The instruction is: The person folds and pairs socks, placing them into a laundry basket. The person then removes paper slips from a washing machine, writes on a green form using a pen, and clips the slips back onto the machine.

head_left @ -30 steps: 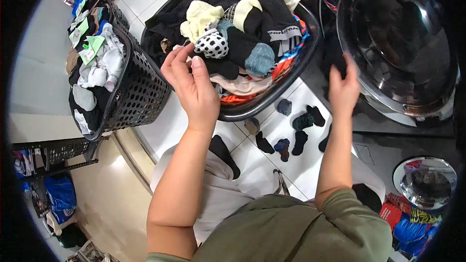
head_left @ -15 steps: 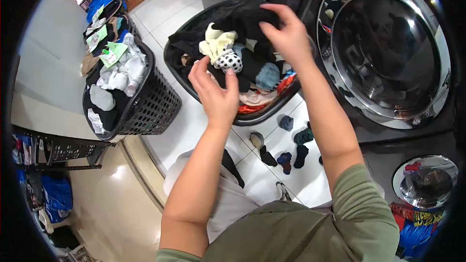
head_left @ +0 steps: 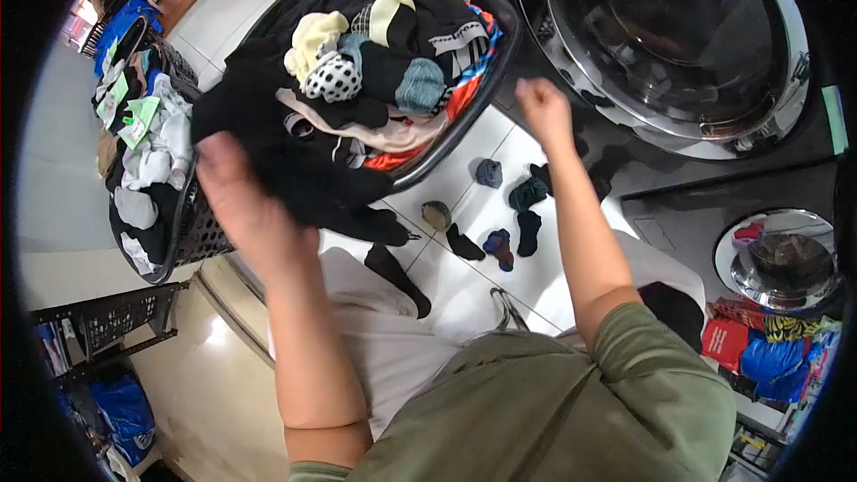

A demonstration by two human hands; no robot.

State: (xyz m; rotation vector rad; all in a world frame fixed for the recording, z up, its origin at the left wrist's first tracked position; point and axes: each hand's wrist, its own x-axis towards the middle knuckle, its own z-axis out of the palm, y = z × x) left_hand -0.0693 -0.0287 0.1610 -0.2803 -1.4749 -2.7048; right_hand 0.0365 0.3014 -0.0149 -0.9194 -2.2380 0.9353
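My left hand point(head_left: 250, 205), smeared by motion, is at the near left side of the laundry basket point(head_left: 500, 62). It grips a black garment point(head_left: 286, 156) that hangs over the basket's left rim. On the pile in the basket are a pale yellow cloth point(head_left: 314, 43), a white sock with black dots point(head_left: 332, 78) and a rolled blue-grey sock point(head_left: 420, 87). A beige cloth point(head_left: 393, 132) lies along the near side. My right hand point(head_left: 546, 112) is off the basket's right side, fingers curled closed; whatever is inside them is hidden.
Several socks lie on the white tile floor, among them a dark one point(head_left: 528, 232) and a multicoloured one point(head_left: 498, 250). A second full basket point(head_left: 201, 228) stands left. Front-loading machines with round doors point(head_left: 669, 45) line the right. A black shelf point(head_left: 116, 326) is at lower left.
My left hand has moved left and down and now has the black garment pulled over the basket's left side. My right hand has left the pile and closed. The view has shifted right.
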